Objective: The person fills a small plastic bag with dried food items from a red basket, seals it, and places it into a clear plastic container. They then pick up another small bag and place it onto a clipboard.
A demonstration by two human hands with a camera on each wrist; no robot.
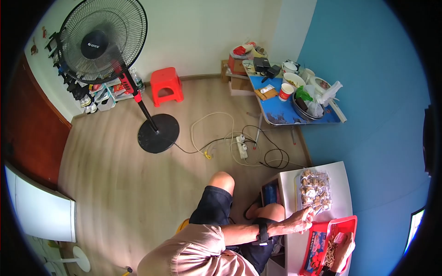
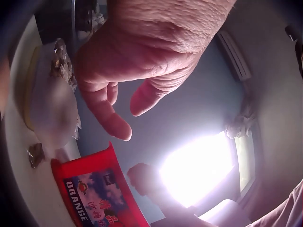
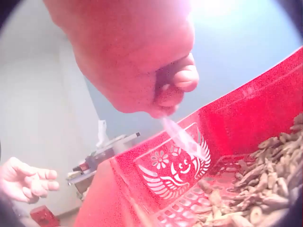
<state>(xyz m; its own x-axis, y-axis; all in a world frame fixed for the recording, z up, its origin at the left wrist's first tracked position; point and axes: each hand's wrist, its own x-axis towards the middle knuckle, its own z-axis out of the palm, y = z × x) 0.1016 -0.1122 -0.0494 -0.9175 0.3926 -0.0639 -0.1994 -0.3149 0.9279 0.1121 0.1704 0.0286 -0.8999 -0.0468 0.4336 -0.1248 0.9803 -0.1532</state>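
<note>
My right hand (image 1: pixel 344 250) is over a red plastic basket (image 3: pixel 128 184), its curled fingers pinching a small clear plastic bag (image 3: pixel 182 137) that hangs inside the rim. Pale brown, elongated dried pieces (image 3: pixel 270 184) lie heaped in the basket. Beyond the basket's far end is my left hand (image 1: pixel 299 221). In the left wrist view its thumb and forefinger stand apart with nothing between them. Close to its fingertips, a clear tray (image 1: pixel 298 188) is piled with small clear packets (image 1: pixel 315 188) of brown pieces. One small packet (image 2: pixel 34 155) lies on the white tabletop beside the tray.
Basket and tray stand on a white cabinet (image 1: pixel 338 177) against the blue wall. A cluttered blue folding table (image 1: pixel 276 110) is further back. Cables and a power strip (image 1: pixel 241 146) lie on the floor. A standing fan (image 1: pixel 99 43) and red stool (image 1: pixel 165 83) are at the left.
</note>
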